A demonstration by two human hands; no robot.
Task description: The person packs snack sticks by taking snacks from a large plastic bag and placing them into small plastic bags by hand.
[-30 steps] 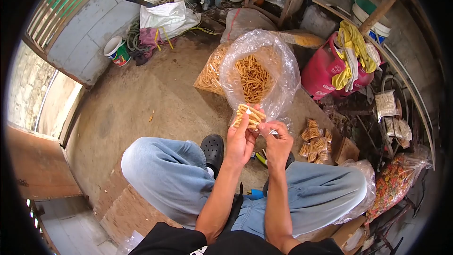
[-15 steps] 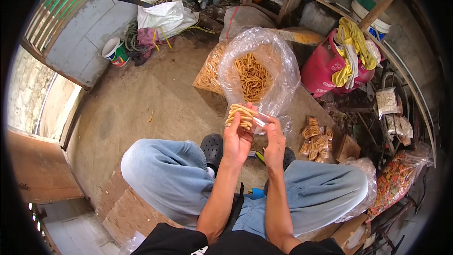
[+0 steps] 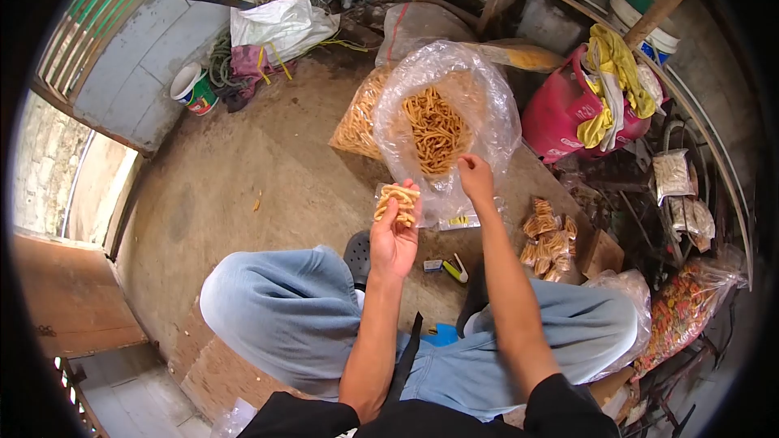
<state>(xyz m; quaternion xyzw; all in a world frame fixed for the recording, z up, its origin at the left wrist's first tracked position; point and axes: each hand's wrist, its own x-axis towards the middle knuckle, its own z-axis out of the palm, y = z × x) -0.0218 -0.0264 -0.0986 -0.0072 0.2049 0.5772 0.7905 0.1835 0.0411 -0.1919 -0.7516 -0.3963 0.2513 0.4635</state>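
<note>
My left hand (image 3: 395, 245) is closed around a small clear packet of crunchy snack sticks (image 3: 397, 204), held upright above the floor between my knees. Over the near right rim of a big clear plastic bag (image 3: 492, 126) is my right hand (image 3: 477, 178), its fingers curled together; whether anything is in them is hidden. Inside that open bag lies a heap of brown snack sticks (image 3: 434, 130). Below my hands, a green stapler (image 3: 457, 268) and a small box (image 3: 432, 265) rest on the floor.
Several filled snack packets (image 3: 549, 242) are piled at the right, beside a wooden block (image 3: 602, 255). Behind them stands a pink container (image 3: 560, 118) draped with a yellow cloth (image 3: 614, 81). A white tub (image 3: 193, 88) sits by the left wall.
My right hand has left the packet and moved up and right to the big bag's rim. My left hand, still holding the packet, has shifted slightly left and down. The stapler is uncovered.
</note>
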